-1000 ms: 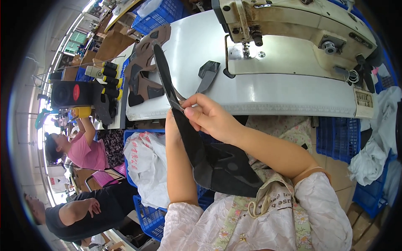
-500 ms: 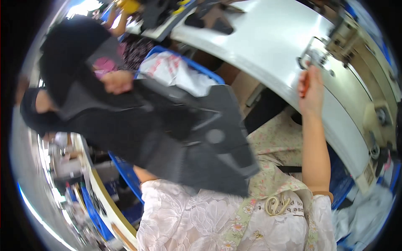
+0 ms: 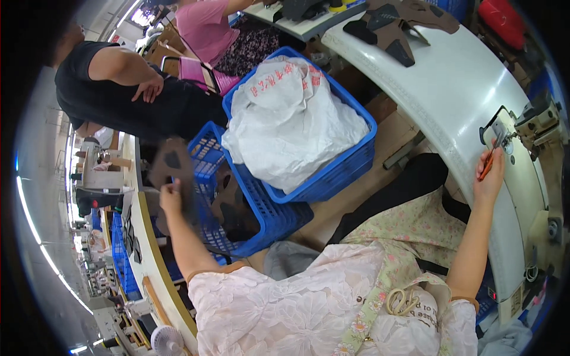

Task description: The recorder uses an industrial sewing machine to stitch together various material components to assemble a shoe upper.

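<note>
At the left, my left hand [image 3: 171, 197] is closed in a pinch at the edge of a brown cut panel [image 3: 169, 163] with dark patches, smeared by motion. The panel hangs beside a blue basket [image 3: 252, 204], in which similar brown pieces [image 3: 228, 199] lie. My right hand [image 3: 490, 178] is wrapped round orange-handled thread snips [image 3: 487, 165]. Their tips point up toward the presser foot of a sewing machine [image 3: 534, 121], just above the white table [image 3: 451, 77].
A second blue basket [image 3: 338, 184] holding a white sack [image 3: 291, 124] overlaps the first. More brown panels [image 3: 398, 26] lie on the table's far end. A person in black [image 3: 119, 89] stands at the left; another in pink [image 3: 202, 26] sits beyond. A yellow-edged bench [image 3: 148, 243] runs along the left.
A large dark panel that covered the view before my body is gone from there. My left hand is now out left with the brown panel. The snips stay in my right hand.
</note>
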`<state>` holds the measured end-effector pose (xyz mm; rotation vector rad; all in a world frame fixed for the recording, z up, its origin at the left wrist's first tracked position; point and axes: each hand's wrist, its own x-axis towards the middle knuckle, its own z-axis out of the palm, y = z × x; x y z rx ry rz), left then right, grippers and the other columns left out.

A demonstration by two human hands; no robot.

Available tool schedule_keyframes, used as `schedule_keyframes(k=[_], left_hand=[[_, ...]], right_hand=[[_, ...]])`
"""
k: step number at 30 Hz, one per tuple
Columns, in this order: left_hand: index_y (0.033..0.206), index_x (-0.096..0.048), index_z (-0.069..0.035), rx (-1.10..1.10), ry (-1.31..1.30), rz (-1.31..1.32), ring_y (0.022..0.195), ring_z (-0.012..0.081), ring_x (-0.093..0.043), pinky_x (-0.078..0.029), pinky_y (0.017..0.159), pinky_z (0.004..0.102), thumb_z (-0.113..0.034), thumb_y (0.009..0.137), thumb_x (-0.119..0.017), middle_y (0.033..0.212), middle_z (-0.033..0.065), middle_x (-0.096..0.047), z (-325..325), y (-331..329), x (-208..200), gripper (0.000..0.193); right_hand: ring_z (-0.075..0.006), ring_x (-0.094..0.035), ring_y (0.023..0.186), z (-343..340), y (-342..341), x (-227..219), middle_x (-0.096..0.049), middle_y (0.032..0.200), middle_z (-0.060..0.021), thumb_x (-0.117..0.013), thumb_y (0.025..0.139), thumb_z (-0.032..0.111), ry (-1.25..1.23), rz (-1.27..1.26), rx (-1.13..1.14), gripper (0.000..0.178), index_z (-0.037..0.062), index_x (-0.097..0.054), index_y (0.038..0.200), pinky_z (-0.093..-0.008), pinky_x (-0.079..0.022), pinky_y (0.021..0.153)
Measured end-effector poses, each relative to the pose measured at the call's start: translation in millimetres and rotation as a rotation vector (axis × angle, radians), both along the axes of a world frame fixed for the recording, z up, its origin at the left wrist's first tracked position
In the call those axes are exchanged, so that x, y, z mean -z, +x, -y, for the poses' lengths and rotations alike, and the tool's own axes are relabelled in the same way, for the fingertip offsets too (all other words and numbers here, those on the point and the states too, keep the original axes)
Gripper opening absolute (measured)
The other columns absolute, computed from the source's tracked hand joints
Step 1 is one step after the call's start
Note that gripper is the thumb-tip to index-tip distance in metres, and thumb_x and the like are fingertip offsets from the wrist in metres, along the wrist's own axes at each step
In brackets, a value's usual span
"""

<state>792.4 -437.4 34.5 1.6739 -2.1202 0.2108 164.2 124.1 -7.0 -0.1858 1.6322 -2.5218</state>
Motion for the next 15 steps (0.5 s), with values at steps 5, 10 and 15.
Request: schedule_keyframes(k=[5, 10, 15], left_hand=[[0.137, -0.047, 0.005, -0.31, 0.51, -0.04, 0.127, 0.0483, -0.046, -0.035, 0.11, 0.049, -0.069, 0.086, -0.051, 0.133, 0.0337, -0.05, -15.9, 18.1, 147.5, 0.09], [0.135, -0.048, 0.01, -0.27, 1.066, -0.009, 0.137, 0.0397, -0.038, -0.028, 0.114, 0.0418, -0.053, 0.095, -0.044, 0.142, 0.0309, -0.043, -57.6, -57.5, 205.3, 0.075], [0.083, -0.069, 0.006, -0.127, 0.685, -0.128, 0.088, 0.0445, -0.066, -0.05, 0.08, 0.051, -0.028, 0.086, -0.054, 0.09, 0.0291, -0.067, -9.4, -31.6, 166.2, 0.037]], right_hand=[[-0.0056, -0.043, 0.05, 4.5, 1.0, 12.3, -0.055, 0.076, -0.0013, -0.046, 0.104, 0.03, -0.036, 0.043, 0.007, 0.032, 0.005, -0.054, 0.123, -0.02, -0.03, 0.041], [-0.0051, -0.042, 0.049, -4.2, 7.1, 12.9, -0.055, 0.075, -0.0009, -0.045, 0.104, 0.028, 0.086, 0.006, 0.034, 0.032, 0.0045, -0.053, 0.123, -0.0198, -0.03, 0.04], [-0.0045, -0.041, 0.049, -0.2, 5.0, 9.4, -0.054, 0.074, -0.0006, -0.046, 0.104, 0.028, 0.078, 0.042, 0.012, 0.033, 0.004, -0.053, 0.125, -0.0191, -0.029, 0.04]])
